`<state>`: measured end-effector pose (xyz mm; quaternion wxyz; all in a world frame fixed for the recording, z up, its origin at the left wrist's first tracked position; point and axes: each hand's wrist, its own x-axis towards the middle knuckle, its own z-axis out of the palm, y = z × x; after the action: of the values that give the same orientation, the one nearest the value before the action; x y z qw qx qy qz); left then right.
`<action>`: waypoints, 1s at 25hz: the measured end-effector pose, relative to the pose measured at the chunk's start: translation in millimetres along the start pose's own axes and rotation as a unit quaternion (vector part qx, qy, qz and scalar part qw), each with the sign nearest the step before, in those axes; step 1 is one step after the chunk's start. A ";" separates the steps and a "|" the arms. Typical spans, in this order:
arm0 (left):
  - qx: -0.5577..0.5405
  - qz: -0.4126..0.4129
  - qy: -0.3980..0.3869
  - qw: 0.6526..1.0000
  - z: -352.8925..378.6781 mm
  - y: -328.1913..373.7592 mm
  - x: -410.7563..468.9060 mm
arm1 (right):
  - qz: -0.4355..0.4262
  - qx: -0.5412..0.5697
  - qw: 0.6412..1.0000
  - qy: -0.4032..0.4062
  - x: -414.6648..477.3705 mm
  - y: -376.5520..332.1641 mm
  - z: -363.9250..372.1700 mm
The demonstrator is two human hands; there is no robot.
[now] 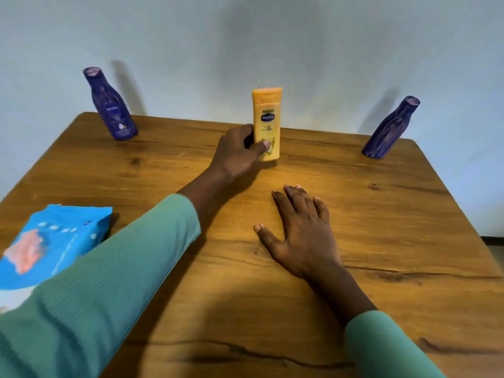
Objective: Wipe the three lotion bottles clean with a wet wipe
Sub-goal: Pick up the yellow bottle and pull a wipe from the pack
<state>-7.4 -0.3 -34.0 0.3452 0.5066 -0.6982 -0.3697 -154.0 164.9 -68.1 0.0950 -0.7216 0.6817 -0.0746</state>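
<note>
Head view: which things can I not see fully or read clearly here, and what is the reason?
- Wipes pack, head view: cut off by the left edge and partly covered by the left sleeve; its print is blurred, and I cannot tell whether it is open or sealed.
- Yellow bottle, head view: lower left side hidden by the left hand gripping it; small print too small to read.
- Right blue bottle, head view: blurred, no readable label.
</note>
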 end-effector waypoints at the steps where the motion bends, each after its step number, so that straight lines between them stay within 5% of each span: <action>1: 0.002 0.006 -0.009 1.000 -5.1 -1.7 -14.0 | 0.002 0.007 1.000 0.004 -1.0 4.5 3.0; 8: 0.056 0.025 0.000 0.998 -61.4 -1.8 -113.2 | -0.026 0.112 0.991 0.065 9.4 10.5 -4.5; 16: 0.069 -0.002 -0.002 0.998 -78.0 -8.5 -239.7 | -0.091 0.488 0.863 0.099 -73.4 -121.2 9.5; 20: 0.129 0.006 -0.003 0.992 -84.8 -3.2 -266.5 | -0.085 0.476 0.867 0.121 -84.5 -126.9 24.1; 25: 0.169 0.023 0.212 0.962 -141.4 -5.4 -297.1 | -0.064 0.464 0.877 0.108 -87.6 -127.3 24.8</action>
<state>190.0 260.9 -1.6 0.4028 0.6082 -0.6729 -0.1225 -29.9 259.9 -59.8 0.3399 -0.6241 0.5270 -0.4662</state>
